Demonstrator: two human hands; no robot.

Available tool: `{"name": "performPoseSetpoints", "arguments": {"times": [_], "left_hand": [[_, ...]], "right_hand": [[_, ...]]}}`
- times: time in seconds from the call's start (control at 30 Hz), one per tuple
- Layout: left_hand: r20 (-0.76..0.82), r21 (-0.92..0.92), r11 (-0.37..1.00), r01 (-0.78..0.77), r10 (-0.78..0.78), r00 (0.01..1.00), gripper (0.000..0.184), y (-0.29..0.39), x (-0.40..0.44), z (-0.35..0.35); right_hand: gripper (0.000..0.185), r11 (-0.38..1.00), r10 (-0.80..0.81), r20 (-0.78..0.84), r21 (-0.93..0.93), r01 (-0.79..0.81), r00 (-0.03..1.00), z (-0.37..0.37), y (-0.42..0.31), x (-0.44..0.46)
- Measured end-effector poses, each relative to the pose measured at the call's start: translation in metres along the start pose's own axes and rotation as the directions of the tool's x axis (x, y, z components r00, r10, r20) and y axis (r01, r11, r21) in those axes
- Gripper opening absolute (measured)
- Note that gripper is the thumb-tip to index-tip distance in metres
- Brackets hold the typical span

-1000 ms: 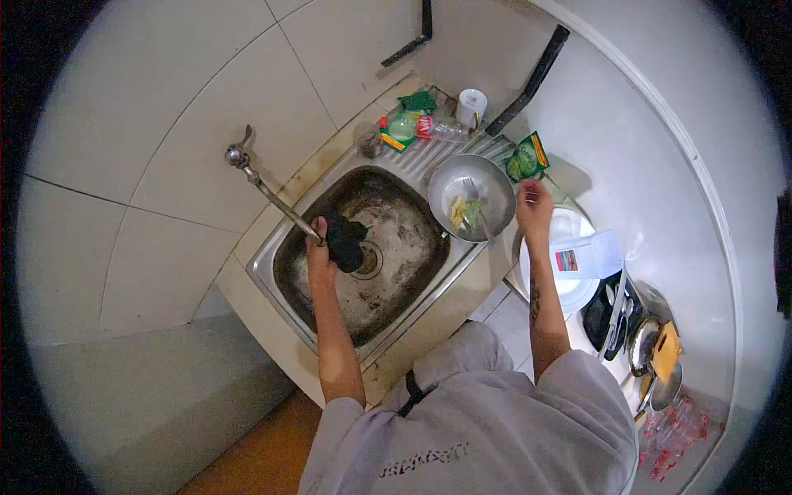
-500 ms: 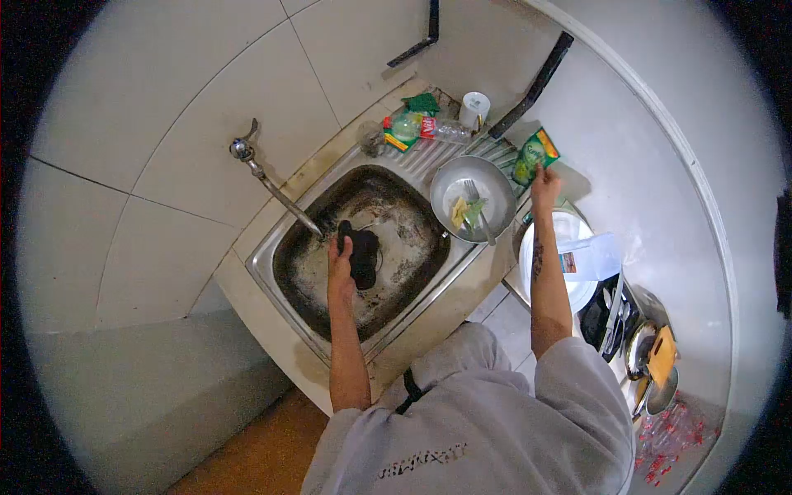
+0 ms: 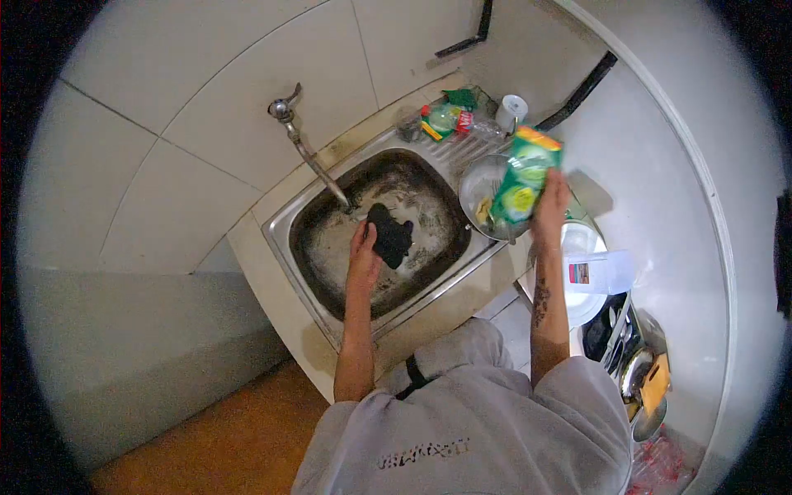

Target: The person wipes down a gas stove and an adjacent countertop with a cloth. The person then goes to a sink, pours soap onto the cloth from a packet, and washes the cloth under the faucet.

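My left hand grips a dark scouring pad above the stained metal sink. In my right hand is a green pouch with a yellow-orange end, slightly blurred and held up over the drainboard. Beneath the pouch, and partly hidden by it, sits a grey metal pan with food scraps in it. The faucet reaches over the sink, its spout end close to my left hand.
Behind the sink lie a clear plastic bottle with a red label, a green pad and a white cup. To the right are a white tub, a translucent plastic container and a rack of utensils.
My right hand has lifted the green pouch from beside the wall and brought it over the pan. My left hand still holds the pad, which is now turned flatter. The camera view has shifted.
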State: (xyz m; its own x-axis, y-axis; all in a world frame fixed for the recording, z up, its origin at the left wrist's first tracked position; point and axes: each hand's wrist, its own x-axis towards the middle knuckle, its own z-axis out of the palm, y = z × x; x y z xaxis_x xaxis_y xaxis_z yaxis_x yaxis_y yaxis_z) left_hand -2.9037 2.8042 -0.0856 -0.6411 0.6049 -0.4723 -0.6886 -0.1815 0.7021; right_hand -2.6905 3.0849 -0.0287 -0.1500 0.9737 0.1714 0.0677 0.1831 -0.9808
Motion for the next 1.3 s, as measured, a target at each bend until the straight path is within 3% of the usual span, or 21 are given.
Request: {"name": "performPoseSetpoints", "arguments": {"times": [0.03,0.07,0.13,0.23,0.33,0.4,0.43,0.53,0.57,0.6,0.67,0.7,0.73,0.77,0.8,0.87,0.9,1.0,1.17,1.23,1.3], "left_hand": [[0.149,-0.049,0.999,-0.012,0.019,0.989,0.053,-0.001,0.002,-0.003],[0.135,-0.054,0.998,-0.02,0.027,0.99,0.053,0.005,-0.005,0.006],[0.132,0.011,1.0,-0.012,0.01,0.991,0.051,0.019,-0.025,0.037],[0.151,-0.038,0.995,-0.092,0.097,0.984,0.049,0.008,-0.017,0.043],[0.133,-0.017,0.982,-0.189,0.19,0.973,0.046,0.019,-0.033,0.064],[0.167,-0.147,0.989,0.009,0.016,0.986,0.045,0.029,-0.045,0.073],[0.169,-0.148,0.989,0.009,0.017,0.985,0.045,0.022,-0.04,0.069],[0.253,-0.011,0.995,-0.102,0.102,0.962,0.044,-0.01,-0.01,0.044],[0.27,-0.061,0.987,-0.149,0.16,0.949,0.044,-0.017,0.001,0.037],[0.283,-0.112,0.975,-0.193,0.217,0.934,0.043,-0.014,0.001,0.039],[0.245,-0.186,0.967,-0.174,0.217,0.945,0.042,-0.013,-0.003,0.044],[0.207,-0.257,0.953,-0.16,0.216,0.954,0.041,-0.009,-0.008,0.048],[0.207,-0.257,0.953,-0.159,0.215,0.954,0.041,-0.007,-0.011,0.046],[0.327,-0.327,0.943,-0.066,0.178,0.928,0.042,-0.002,-0.013,0.043],[0.443,-0.383,0.923,0.034,0.151,0.884,0.043,0.003,-0.015,0.041],[0.373,-0.386,0.922,-0.004,0.16,0.914,0.044,0.013,-0.02,0.047],[0.304,-0.386,0.922,-0.038,0.166,0.938,0.046,0.016,-0.021,0.049],[0.246,-0.299,0.952,-0.072,0.15,0.958,0.049,0.03,-0.02,0.048],[0.181,-0.207,0.968,-0.145,0.184,0.966,0.047,0.026,-0.02,0.056],[0.187,-0.208,0.956,-0.206,0.246,0.951,0.045,0.012,-0.009,0.05],[0.399,-0.566,0.811,0.148,0.112,0.91,0.042,-0.007,0.01,0.035]], "right_hand": [[0.036,0.99,0.094,0.079,0.097,-0.102,0.992,0.018,-0.001,-0.016],[0.037,0.939,0.173,0.235,0.255,-0.233,0.956,0.035,-0.013,-0.034],[0.036,0.973,0.149,0.429,0.098,-0.21,0.891,0.058,-0.029,-0.06],[0.041,0.99,0.137,0.402,-0.04,-0.132,0.905,0.094,-0.006,-0.095],[0.04,0.988,0.094,0.51,0.054,-0.142,0.855,0.108,-0.019,-0.115],[0.036,1.0,-0.012,0.464,0.03,-0.002,0.886,0.113,-0.021,-0.12],[0.022,0.999,-0.001,0.482,0.037,-0.019,0.876,0.112,-0.032,-0.12],[0.036,1.0,-0.026,0.58,0.011,0.024,0.814,0.109,-0.029,-0.126],[0.043,0.964,0.102,0.711,0.102,-0.246,0.696,0.106,-0.03,-0.125],[0.043,0.964,0.103,0.71,0.1,-0.245,0.696,0.104,-0.036,-0.127],[0.038,0.863,0.24,0.716,0.151,-0.481,0.656,0.099,-0.049,-0.131],[0.038,0.863,0.242,0.715,0.15,-0.482,0.656,0.096,-0.056,-0.128],[0.033,0.756,0.246,0.773,0.224,-0.615,0.584,0.093,-0.065,-0.124],[0.029,0.623,0.23,0.828,0.279,-0.731,0.512,0.09,-0.072,-0.119],[0.029,0.623,0.227,0.829,0.28,-0.73,0.512,0.085,-0.079,-0.111],[0.027,0.703,0.214,0.893,0.141,-0.697,0.396,0.071,-0.084,-0.094],[0.032,0.752,0.215,0.862,0.153,-0.641,0.459,0.069,-0.081,-0.09],[0.036,0.848,0.262,0.844,0.03,-0.529,0.469,0.06,-0.081,-0.068],[0.033,0.861,0.251,0.841,0.032,-0.507,0.48,0.058,-0.089,-0.055],[0.035,0.915,0.331,0.812,-0.151,-0.375,0.48,0.061,-0.097,-0.057],[0.036,0.904,0.356,0.791,-0.156,-0.398,0.498,0.065,-0.094,-0.063]]}}
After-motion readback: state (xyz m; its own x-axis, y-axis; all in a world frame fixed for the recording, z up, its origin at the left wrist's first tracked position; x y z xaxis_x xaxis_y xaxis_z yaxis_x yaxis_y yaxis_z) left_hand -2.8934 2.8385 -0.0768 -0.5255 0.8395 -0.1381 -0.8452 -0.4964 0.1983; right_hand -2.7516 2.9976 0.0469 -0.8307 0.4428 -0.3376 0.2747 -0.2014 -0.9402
